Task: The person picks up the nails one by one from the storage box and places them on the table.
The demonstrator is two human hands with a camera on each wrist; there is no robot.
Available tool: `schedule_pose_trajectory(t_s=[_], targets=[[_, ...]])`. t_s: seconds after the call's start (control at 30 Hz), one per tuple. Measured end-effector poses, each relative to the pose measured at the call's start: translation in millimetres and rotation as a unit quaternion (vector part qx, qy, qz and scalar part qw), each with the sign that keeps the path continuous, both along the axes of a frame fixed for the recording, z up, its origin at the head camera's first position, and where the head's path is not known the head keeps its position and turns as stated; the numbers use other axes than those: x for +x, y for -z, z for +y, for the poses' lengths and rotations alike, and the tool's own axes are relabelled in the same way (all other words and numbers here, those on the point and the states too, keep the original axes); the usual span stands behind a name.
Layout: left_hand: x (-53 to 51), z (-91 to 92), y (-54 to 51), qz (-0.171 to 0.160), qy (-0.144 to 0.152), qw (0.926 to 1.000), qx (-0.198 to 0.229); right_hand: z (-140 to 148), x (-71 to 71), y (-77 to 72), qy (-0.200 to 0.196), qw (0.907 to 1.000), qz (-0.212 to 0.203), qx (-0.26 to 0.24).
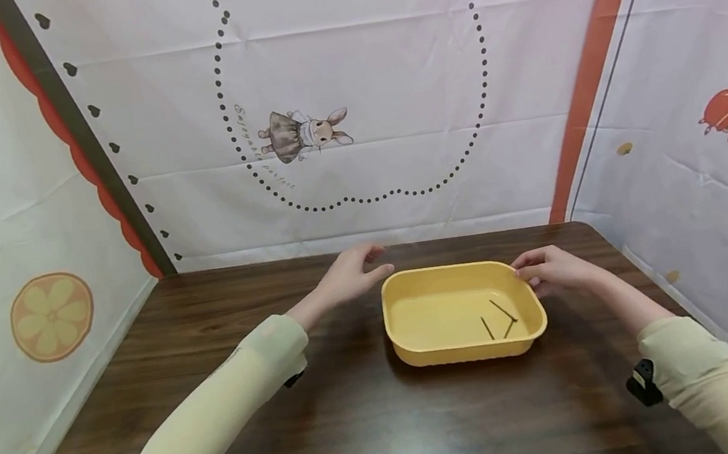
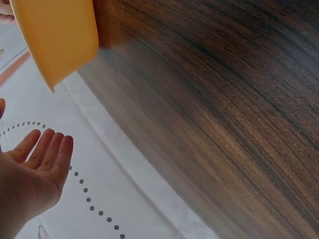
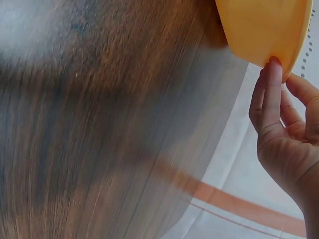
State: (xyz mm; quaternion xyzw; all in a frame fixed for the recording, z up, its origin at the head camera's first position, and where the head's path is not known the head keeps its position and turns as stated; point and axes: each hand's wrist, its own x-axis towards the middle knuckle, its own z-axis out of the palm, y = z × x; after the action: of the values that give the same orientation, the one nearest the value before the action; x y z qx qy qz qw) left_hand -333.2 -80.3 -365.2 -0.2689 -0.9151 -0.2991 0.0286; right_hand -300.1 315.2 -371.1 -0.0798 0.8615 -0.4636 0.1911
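A yellow plastic basin (image 1: pixel 432 313) with rounded corners sits on the dark wooden table. Inside it, toward the right, lie a few thin dark stick-like pieces (image 1: pixel 503 311); their kind is too small to tell. My right hand (image 1: pixel 555 269) is at the basin's far right corner. In the right wrist view, its thumb and fingertips pinch the rim from either side. Just off the far left corner is my left hand (image 1: pixel 351 272), holding nothing. Its fingers are loosely bent, and the left wrist view shows a gap between them and the basin (image 2: pixel 62 40).
A brown wood-grain table (image 1: pixel 361 424) spreads below both arms. White printed cloth (image 1: pixel 379 127) hangs behind the table's far edge, with more cloth along the left and right sides. Black wrist devices (image 1: pixel 644 383) show under the pale sleeves.
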Motion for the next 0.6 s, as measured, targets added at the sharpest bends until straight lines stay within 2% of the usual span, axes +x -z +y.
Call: schedule_pose_trajectory(t_s=[0.17,0.33,0.6], targets=[[0.8,-4.6,1.8,0.008,0.005,0.9999,0.005,-5.2,-2.2,1.6,-0.007,1.0,0.005,-0.005],[2.1,-9.2,6.1,-0.001,-0.001,0.9999,0.011,-13.1,-4.7,4.0,-0.015,0.9998,0.011,-0.01],[1.3,-12.9,3.7,0.004,-0.007,0.9994,0.034,-22.2,-8.7,3.1,-0.01,0.9996,0.022,-0.014]])
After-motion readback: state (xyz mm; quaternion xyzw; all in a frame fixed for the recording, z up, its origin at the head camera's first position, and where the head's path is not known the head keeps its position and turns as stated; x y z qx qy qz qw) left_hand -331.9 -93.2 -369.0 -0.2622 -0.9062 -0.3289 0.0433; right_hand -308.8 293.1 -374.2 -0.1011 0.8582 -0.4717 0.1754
